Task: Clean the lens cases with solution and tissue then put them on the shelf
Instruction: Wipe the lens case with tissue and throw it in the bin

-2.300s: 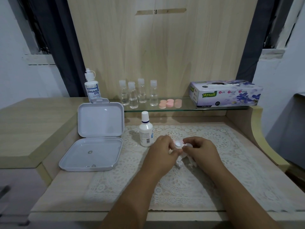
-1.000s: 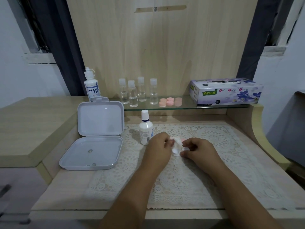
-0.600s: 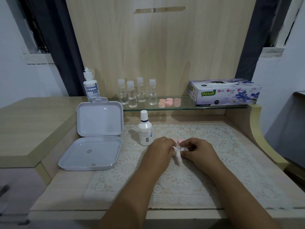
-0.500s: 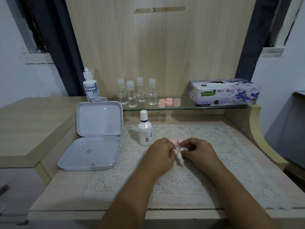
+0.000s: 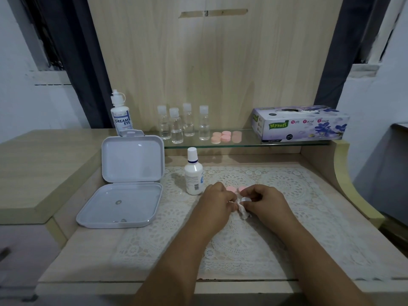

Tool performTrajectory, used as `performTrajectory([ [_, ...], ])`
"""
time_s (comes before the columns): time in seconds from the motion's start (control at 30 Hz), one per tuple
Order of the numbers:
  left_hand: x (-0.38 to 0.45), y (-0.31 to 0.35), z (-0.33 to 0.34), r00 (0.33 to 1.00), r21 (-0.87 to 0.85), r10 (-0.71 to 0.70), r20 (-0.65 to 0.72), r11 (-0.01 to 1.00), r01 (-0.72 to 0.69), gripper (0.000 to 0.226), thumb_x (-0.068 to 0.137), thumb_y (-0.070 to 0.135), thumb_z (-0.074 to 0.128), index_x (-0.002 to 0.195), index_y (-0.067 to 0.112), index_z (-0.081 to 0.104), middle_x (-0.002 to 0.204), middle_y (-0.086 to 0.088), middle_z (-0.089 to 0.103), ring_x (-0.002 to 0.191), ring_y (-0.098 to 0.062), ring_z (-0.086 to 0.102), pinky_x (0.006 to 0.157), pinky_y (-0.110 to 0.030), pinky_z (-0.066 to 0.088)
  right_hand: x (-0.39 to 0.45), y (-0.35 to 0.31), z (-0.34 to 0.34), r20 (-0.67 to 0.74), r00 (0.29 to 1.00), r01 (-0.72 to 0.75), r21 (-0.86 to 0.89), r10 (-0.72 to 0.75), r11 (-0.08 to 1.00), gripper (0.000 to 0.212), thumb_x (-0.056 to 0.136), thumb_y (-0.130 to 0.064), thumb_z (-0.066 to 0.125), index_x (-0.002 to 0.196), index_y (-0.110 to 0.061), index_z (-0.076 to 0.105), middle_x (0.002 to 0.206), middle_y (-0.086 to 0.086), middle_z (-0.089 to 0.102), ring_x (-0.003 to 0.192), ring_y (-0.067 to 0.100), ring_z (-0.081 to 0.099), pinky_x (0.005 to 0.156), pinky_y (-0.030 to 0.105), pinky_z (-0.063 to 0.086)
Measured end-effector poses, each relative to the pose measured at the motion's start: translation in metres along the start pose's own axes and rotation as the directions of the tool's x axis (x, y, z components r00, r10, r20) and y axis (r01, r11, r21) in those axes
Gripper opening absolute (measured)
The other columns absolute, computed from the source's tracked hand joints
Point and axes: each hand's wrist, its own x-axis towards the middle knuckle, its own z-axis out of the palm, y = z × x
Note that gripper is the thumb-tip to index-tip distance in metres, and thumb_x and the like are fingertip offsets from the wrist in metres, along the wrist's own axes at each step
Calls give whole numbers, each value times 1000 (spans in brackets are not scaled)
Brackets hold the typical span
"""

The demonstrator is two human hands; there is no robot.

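Since the earlier frame, both hands are sitting lower on the lace mat [image 5: 287,186], exposing two pink caps [image 5: 236,189]. Left hand [image 5: 217,202] is pinching the tissue [image 5: 242,212]; right hand [image 5: 266,202] is gripping the small white lens case [image 5: 245,199]. Solution bottle [image 5: 193,176] is standing just left; glass shelf [image 5: 247,141] behind

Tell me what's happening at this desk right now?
A person is wiping a small white lens-case part with a crumpled white tissue over the lace mat. The left hand pinches the tissue; the right hand holds the part. Two pink round caps lie just behind the hands, beside a white solution bottle. More pink cases already sit on the glass shelf, near the tissue box.
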Motion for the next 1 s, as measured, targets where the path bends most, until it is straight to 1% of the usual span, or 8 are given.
performTrajectory([
  [0.1,2,0,1,999,-56,-52,13,997,52,20,90,21,62,105,10,69,108,-4,52,104,-18,48,86,-24,39,0,1,0,0,1000,-10,11,10,1000,19,80,-8,71,96,-19,69,83,-7,68,75,1,63,55,4,44],
  [0.23,2,4,-2,993,-189,-120,13,974,121,9,90,20,61,92,13,65,97,2,49,86,-11,48,64,-12,30,0,0,0,1,1000,-10,3,10,1000,20,79,-7,72,95,-19,70,81,-9,67,74,0,62,54,4,43],
  [0.37,-2,4,-10,968,-391,-213,-133,909,147,7,92,17,57,87,19,53,83,9,52,78,-10,49,62,-19,37,-3,-3,-2,8,1000,0,-5,0,1000,21,77,-13,76,91,-26,66,83,-11,66,76,-2,60,55,5,39],
  [0.43,-5,6,-10,973,-351,-171,-152,930,108,7,91,18,58,92,22,52,83,9,53,78,-10,52,64,-25,41,-4,-3,-2,14,1000,6,2,-6,1000,21,77,-12,76,90,-26,67,81,-12,66,72,-2,60,55,5,40],
  [0.57,-8,6,-5,990,-47,5,-144,999,-12,10,93,26,55,98,20,63,90,4,54,84,-13,52,72,-27,44,-4,-2,-2,11,1000,15,39,-16,999,23,77,-7,76,91,-23,68,81,-11,65,67,-2,58,55,3,41],
  [0.63,-8,3,-4,992,19,51,-115,999,-49,16,94,25,54,100,20,68,92,1,53,87,-15,51,75,-30,46,-4,-2,-2,1,1000,15,33,-15,999,22,76,-7,76,92,-21,69,72,-12,58,61,-4,53,52,3,39],
  [0.83,-7,-2,-3,999,0,39,-31,999,-39,23,88,35,60,108,25,67,102,2,50,101,-12,45,88,-29,43,-3,-2,0,-13,999,41,14,-41,999,20,77,-5,73,92,-19,69,64,-13,55,54,-15,52,51,2,37],
  [1.0,-2,-2,-1,999,-123,-43,20,991,45,14,88,34,63,95,22,66,95,2,48,98,-16,48,86,-29,42,-1,2,3,-36,999,37,-18,-37,999,20,78,-10,74,92,-24,69,68,-11,56,60,-2,53,52,3,37],
])
